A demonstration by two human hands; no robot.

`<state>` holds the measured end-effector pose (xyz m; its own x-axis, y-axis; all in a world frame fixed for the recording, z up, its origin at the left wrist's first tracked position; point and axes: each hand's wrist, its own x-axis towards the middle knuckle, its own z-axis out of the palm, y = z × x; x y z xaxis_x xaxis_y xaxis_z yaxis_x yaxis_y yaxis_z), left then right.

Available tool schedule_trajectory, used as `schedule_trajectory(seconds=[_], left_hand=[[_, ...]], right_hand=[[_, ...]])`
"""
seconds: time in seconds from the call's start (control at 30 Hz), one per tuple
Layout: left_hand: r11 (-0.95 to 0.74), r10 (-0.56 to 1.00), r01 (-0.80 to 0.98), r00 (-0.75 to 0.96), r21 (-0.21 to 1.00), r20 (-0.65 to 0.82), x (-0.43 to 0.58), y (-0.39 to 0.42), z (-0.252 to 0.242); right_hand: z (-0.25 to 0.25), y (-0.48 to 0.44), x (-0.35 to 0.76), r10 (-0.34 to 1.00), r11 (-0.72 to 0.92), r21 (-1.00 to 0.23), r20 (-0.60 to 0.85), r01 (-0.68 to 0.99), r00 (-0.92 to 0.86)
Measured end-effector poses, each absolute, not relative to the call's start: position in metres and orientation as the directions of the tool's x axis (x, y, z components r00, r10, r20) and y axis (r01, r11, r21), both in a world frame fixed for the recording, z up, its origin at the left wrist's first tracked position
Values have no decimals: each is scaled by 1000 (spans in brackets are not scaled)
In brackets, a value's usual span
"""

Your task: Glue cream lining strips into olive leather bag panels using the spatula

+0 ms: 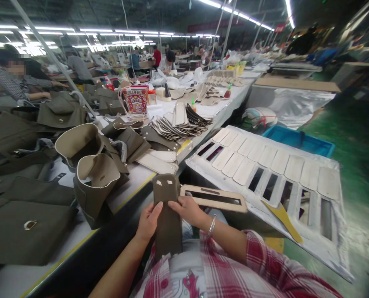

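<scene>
We hold the olive leather tab [168,229], left hand [148,221] and right hand [187,209] both clasping it; any shift needs an even grip.

The person wears a loose, creased shirt [265,265] in red and white plaid crossed by thin darker lines. Its right sleeve stops partway down the arm and leaves the forearm bare; the left arm is bare along all that shows. At the near edge the front has a pale grey-white panel [184,254] with a small red printed figure [191,283]. A thin silver bangle [212,226] circles the right wrist. The left hand [148,221] and right hand [187,211] are bare.
</scene>
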<state>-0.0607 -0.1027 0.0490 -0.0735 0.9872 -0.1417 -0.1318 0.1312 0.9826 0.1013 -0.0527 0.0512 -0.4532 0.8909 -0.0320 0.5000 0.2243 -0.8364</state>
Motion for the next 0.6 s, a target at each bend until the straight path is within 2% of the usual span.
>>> schedule_trajectory(seconds=[0.13,0.27,0.33,0.37,0.43,0.5,0.6], left_hand=[[118,989,-125,-76,985,-128,-59,-102,53],[56,994,41,-91,998,-52,-57,-98,63],[28,996,91,-89,995,-20,-56,-96,65],[21,996,100,-86,995,-12,-55,-96,65],[16,998,112,-66,994,-9,-53,-96,61],[8,999,131,-38,991,-3,-49,-98,55],[-25,999,173,-19,985,29,-47,-101,46]], right_hand=[[53,-53,103,871,192,-898,-30,395,-491],[58,-51,108,834,142,-962,-10,232,-552],[65,-47,112,817,158,-949,-31,275,-576],[70,-44,114,821,199,-914,-41,352,-569],[85,-38,118,872,314,-769,1,557,-490],[101,-31,120,905,408,-581,156,704,-396],[118,-26,117,820,566,-398,359,722,-445]])
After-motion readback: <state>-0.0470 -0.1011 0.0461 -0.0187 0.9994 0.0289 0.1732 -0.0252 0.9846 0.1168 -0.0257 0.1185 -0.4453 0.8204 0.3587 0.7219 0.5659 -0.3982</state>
